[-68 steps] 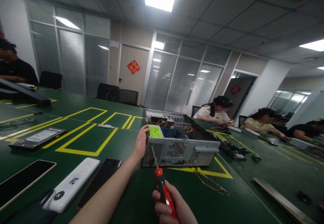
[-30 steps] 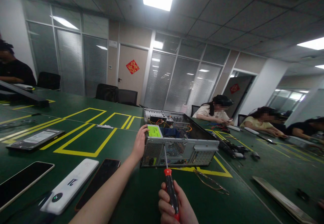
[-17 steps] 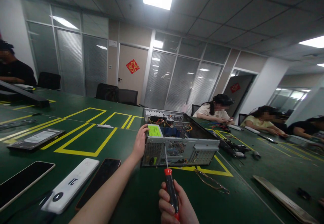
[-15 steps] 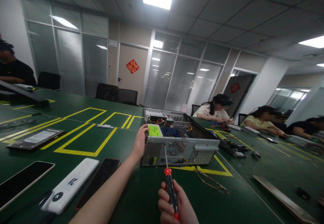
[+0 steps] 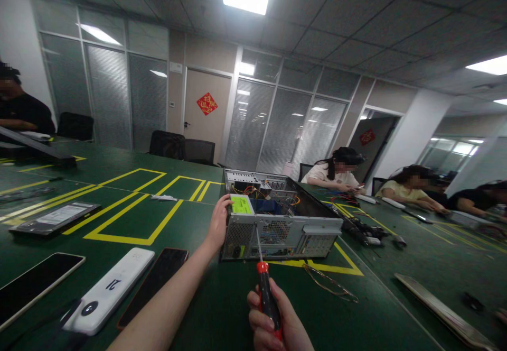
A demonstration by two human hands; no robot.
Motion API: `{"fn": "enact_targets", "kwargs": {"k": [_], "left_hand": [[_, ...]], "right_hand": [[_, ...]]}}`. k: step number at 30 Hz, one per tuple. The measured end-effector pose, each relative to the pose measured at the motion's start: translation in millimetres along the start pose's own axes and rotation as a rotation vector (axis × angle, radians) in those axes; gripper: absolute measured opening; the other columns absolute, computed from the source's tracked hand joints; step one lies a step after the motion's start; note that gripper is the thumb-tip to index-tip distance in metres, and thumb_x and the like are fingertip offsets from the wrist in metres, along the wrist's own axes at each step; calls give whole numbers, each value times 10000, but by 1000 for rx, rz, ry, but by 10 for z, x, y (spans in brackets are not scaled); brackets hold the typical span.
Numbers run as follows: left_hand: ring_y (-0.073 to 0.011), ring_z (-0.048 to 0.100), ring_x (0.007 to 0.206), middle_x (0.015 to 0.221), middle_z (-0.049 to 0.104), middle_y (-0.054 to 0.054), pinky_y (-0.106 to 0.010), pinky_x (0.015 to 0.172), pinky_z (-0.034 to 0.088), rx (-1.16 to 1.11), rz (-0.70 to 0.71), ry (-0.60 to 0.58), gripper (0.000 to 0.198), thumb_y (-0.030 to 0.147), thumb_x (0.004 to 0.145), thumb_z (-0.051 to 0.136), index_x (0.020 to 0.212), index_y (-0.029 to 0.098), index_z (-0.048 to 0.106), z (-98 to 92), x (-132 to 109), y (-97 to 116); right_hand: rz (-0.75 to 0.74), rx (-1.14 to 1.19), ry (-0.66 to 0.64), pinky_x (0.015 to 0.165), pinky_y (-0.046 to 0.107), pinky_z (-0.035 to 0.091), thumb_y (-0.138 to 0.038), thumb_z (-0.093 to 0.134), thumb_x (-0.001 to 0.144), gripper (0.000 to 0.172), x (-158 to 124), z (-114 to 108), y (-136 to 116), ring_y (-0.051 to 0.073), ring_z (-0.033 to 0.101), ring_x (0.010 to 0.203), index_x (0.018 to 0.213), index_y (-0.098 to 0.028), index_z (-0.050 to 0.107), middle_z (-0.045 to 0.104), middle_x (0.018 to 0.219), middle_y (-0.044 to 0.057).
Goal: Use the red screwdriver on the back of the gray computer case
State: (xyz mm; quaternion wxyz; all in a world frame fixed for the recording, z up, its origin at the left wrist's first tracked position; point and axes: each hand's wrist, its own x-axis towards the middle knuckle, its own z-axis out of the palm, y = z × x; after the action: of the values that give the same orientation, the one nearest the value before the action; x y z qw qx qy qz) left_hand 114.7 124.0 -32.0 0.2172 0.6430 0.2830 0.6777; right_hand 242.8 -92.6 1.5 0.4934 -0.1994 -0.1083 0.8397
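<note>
An open computer case [image 5: 293, 234] lies on the green table with its rear panel towards me. My right hand [image 5: 273, 319] is closed around the red and black handle of a screwdriver [image 5: 268, 293]. Its shaft points up and away, and the tip meets the rear panel beside the power supply [image 5: 241, 205], which bears a bright green label. Against the case's left rear corner rests my left hand [image 5: 219, 221], fingers bent over the edge by the power supply. Inside the case, coloured wires [image 5: 249, 190] show.
To the left lie a hard drive [image 5: 55, 219], a white power bank [image 5: 113, 290] marked 21 and two phones, one dark [image 5: 154, 287]. On the right are a cable bundle [image 5: 362, 229], a thin looped wire [image 5: 330, 285] and a long metal strip [image 5: 439, 308]. Several people sit around the table.
The screwdriver handle and my right hand have shifted very slightly. The tip stays on the rear panel, and my left hand keeps its place on the case.
</note>
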Motion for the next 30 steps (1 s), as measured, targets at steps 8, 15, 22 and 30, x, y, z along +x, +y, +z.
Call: {"fn": "enact_targets", "kwargs": {"k": [8, 15, 22, 30], "left_hand": [[-212, 493, 1310, 1372, 542, -85, -428, 1144, 360, -7, 17, 10, 447, 484, 989, 245, 1089, 229, 598, 10, -5, -35], [-214, 486, 1316, 1381, 530, -90, -438, 1147, 353, -14, 7, -4, 449, 497, 987, 252, 1090, 227, 596, -2, -3, -26], [-210, 489, 1314, 1376, 537, -84, -426, 1143, 361, -8, 6, 2, 443, 487, 990, 246, 1086, 231, 595, -3, -3, -18], [-210, 486, 1315, 1380, 535, -84, -430, 1146, 358, -14, 8, 1, 439, 483, 989, 252, 1093, 230, 595, -3, -2, -29]], "right_hand": [[12, 78, 114, 373, 89, 334, -302, 877, 637, 374, -35, 15, -101, 27, 490, 471, 871, -115, 654, 631, 686, -19], [78, 39, -95, 310, 41, 181, -345, 835, 705, 351, -67, -48, -132, -40, 270, 355, 723, -96, 588, 437, 500, -115], [50, 35, 53, 392, 90, 389, -323, 876, 646, 375, -109, 40, -193, 33, 524, 488, 821, -101, 629, 634, 677, -10], [113, 50, -69, 286, 60, 217, -313, 839, 700, 346, -91, -19, -182, -29, 313, 350, 808, -80, 608, 546, 605, -67]]}}
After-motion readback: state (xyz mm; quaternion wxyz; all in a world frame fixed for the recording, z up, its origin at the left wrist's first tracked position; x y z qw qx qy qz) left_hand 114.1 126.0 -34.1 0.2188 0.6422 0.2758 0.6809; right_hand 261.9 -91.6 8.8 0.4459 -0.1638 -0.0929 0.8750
